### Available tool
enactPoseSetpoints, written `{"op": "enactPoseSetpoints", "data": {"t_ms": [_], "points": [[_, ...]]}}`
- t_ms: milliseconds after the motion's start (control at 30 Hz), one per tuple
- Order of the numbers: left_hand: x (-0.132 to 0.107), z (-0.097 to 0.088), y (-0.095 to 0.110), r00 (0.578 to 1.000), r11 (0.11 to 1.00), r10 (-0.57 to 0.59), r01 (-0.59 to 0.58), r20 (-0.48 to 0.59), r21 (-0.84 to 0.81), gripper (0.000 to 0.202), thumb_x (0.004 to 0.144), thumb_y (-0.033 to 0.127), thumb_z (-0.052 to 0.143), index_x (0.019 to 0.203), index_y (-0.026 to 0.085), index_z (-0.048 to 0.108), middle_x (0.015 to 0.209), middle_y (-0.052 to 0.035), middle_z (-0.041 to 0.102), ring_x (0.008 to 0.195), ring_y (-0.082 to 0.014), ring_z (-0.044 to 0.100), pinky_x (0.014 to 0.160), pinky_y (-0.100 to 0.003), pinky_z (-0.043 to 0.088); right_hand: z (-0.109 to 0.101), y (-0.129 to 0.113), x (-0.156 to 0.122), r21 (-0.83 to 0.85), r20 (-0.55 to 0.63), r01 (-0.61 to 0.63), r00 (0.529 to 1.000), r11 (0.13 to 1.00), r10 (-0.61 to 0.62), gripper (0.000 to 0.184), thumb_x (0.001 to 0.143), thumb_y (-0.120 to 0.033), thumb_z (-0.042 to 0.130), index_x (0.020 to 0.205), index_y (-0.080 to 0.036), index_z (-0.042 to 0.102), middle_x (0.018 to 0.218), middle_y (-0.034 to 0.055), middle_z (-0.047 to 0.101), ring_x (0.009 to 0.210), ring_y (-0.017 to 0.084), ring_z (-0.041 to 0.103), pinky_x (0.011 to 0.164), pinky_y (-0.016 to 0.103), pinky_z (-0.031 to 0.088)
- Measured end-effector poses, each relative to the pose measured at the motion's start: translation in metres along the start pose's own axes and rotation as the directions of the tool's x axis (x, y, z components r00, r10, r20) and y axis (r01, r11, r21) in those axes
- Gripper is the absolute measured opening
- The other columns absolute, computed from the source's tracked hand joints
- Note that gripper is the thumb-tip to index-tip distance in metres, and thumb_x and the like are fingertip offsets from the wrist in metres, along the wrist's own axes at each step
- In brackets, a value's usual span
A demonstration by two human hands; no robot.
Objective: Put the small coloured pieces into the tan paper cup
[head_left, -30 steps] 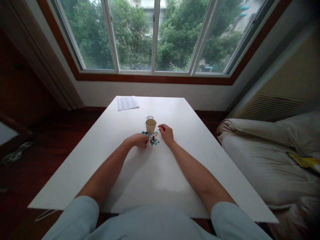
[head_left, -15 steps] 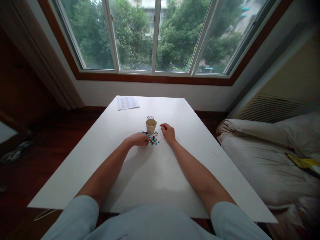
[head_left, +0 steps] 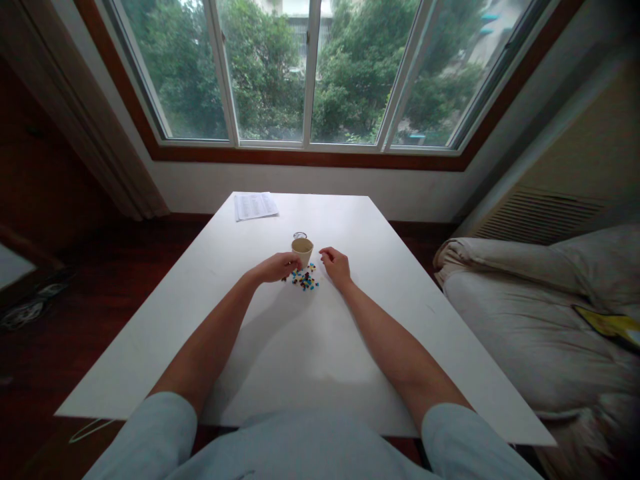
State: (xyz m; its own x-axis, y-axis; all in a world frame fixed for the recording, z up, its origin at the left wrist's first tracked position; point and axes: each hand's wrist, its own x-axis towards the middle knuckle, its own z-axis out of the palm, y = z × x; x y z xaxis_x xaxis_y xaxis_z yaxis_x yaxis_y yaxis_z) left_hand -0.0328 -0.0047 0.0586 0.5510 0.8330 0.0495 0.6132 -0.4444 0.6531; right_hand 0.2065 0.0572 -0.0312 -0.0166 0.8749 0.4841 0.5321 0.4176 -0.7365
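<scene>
A beige paper cup (head_left: 302, 248) stands upright near the middle of the white table (head_left: 320, 360). Small blue, yellow and dark beads or bricks (head_left: 306, 280) lie scattered in front of it. My left hand (head_left: 280, 265) is raised at the cup's left side, above the near pieces, its fingertips pinched together. Anything between those fingertips is too small to make out. Just right of the cup, my right hand (head_left: 337, 264) rests on the table with curled fingers and no visible object in it. The inside of the cup looks beige; its bottom is hidden.
Behind the cup lies a small round, dark-rimmed item (head_left: 300, 235). Printed papers (head_left: 256, 206) sit at the table's far left corner. Beyond the table is a window (head_left: 310, 73); a padded couch or bed (head_left: 530, 313) is on the right.
My left hand has risen from the pieces on the table and moved away from me, toward the cup's left side. The right hand and the cup stay where they were.
</scene>
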Motion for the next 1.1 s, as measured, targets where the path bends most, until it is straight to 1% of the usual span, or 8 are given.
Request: {"op": "enactPoseSetpoints", "data": {"t_ms": [200, 300, 400, 600, 767, 833, 967, 1100], "points": [[0.004, 0.003, -0.001, 0.971, 0.995, 0.097, -0.103, -0.219, -0.018, 0.022, 0.087, 0.024, 0.048, 0.089, 0.015, 0.068, 0.09, -0.0038, 0.067, 0.077, -0.0115, 0.057, 0.07, -0.022, 0.046, 0.001, -0.001, -0.002, -0.011, 0.004, 0.014, 1.0, 1.0, -0.014, 0.029, 0.086, -0.031, 0.048, 0.096, -0.022, 0.073, 0.075, 0.0009, 0.069, 0.068, 0.017, 0.06, 0.071, 0.029, 0.049], [0.007, 0.007, -0.003, 0.945, 0.999, 0.027, -0.04, -0.325, -0.033, 0.023, 0.088, 0.026, 0.049, 0.092, 0.014, 0.068, 0.089, -0.0038, 0.068, 0.074, -0.0109, 0.056, 0.068, -0.021, 0.045, 0.001, -0.002, -0.002, -0.012, 0.013, 0.008, 1.0, 1.0, -0.008, 0.029, 0.086, -0.031, 0.047, 0.096, -0.022, 0.073, 0.076, 0.0011, 0.069, 0.068, 0.017, 0.06, 0.071, 0.029, 0.049], [0.01, 0.01, -0.008, 0.92, 0.996, -0.07, 0.044, -0.385, -0.078, 0.025, 0.087, 0.031, 0.052, 0.097, 0.016, 0.069, 0.083, -0.0024, 0.068, 0.067, -0.0105, 0.056, 0.063, -0.02, 0.044, 0.0, -0.003, -0.003, -0.009, 0.02, 0.008, 1.0, 1.0, -0.008, 0.029, 0.086, -0.032, 0.047, 0.097, -0.023, 0.073, 0.076, 0.001, 0.069, 0.068, 0.017, 0.059, 0.07, 0.028, 0.049], [0.016, 0.017, -0.014, 0.867, 0.965, -0.177, 0.059, -0.466, -0.257, 0.028, 0.082, 0.034, 0.059, 0.099, 0.016, 0.071, 0.089, -0.0042, 0.071, 0.065, -0.0103, 0.057, 0.059, -0.02, 0.045, 0.001, -0.004, -0.003, 0.0, 0.021, 0.006, 1.0, 1.0, -0.006, 0.029, 0.086, -0.032, 0.048, 0.096, -0.022, 0.073, 0.077, 0.001, 0.069, 0.069, 0.017, 0.06, 0.071, 0.029, 0.049], [0.018, 0.022, -0.011, 0.83, 0.882, -0.24, -0.03, -0.503, -0.471, 0.034, 0.08, 0.036, 0.061, 0.104, 0.014, 0.072, 0.085, -0.0047, 0.071, 0.058, -0.0085, 0.054, 0.054, -0.02, 0.043, 0.001, -0.007, -0.003, 0.002, 0.031, 0.001, 1.0, 1.0, -0.001, 0.029, 0.086, -0.031, 0.048, 0.096, -0.022, 0.073, 0.076, 0.0008, 0.069, 0.069, 0.016, 0.06, 0.07, 0.028, 0.048], [0.019, 0.023, -0.01, 0.826, 0.825, -0.258, -0.081, -0.5, -0.56, 0.036, 0.079, 0.033, 0.061, 0.108, 0.014, 0.071, 0.09, -0.0058, 0.072, 0.055, -0.007, 0.052, 0.052, -0.02, 0.042, 0.001, -0.007, -0.003, 0.005, 0.041, -0.005, 0.999, 1.0, 0.005, 0.029, 0.086, -0.031, 0.048, 0.096, -0.021, 0.073, 0.074, 0.0009, 0.069, 0.069, 0.016, 0.06, 0.07, 0.027, 0.048], [0.018, 0.023, -0.007, 0.837, 0.734, -0.28, -0.129, -0.47, -0.666, 0.038, 0.077, 0.027, 0.061, 0.112, 0.014, 0.069, 0.106, -0.0084, 0.072, 0.055, -0.0051, 0.05, 0.053, -0.02, 0.044, 0.002, -0.005, -0.002, 0.012, 0.044, -0.005, 0.999, 1.0, 0.005, 0.028, 0.086, -0.03, 0.048, 0.097, -0.021, 0.073, 0.075, 0.0011, 0.069, 0.069, 0.016, 0.06, 0.07, 0.026, 0.048], [0.017, 0.023, 0.0, 0.854, 0.701, -0.3, -0.106, -0.425, -0.706, 0.043, 0.076, 0.024, 0.062, 0.117, 0.014, 0.066, 0.117, -0.0103, 0.069, 0.057, -0.0047, 0.05, 0.053, -0.02, 0.044, 0.002, -0.004, -0.003, 0.015, 0.04, 0.001, 0.999, 1.0, -0.001, 0.028, 0.086, -0.03, 0.048, 0.097, -0.022, 0.073, 0.075, 0.0002, 0.068, 0.068, 0.015, 0.06, 0.07, 0.026, 0.047]]}}
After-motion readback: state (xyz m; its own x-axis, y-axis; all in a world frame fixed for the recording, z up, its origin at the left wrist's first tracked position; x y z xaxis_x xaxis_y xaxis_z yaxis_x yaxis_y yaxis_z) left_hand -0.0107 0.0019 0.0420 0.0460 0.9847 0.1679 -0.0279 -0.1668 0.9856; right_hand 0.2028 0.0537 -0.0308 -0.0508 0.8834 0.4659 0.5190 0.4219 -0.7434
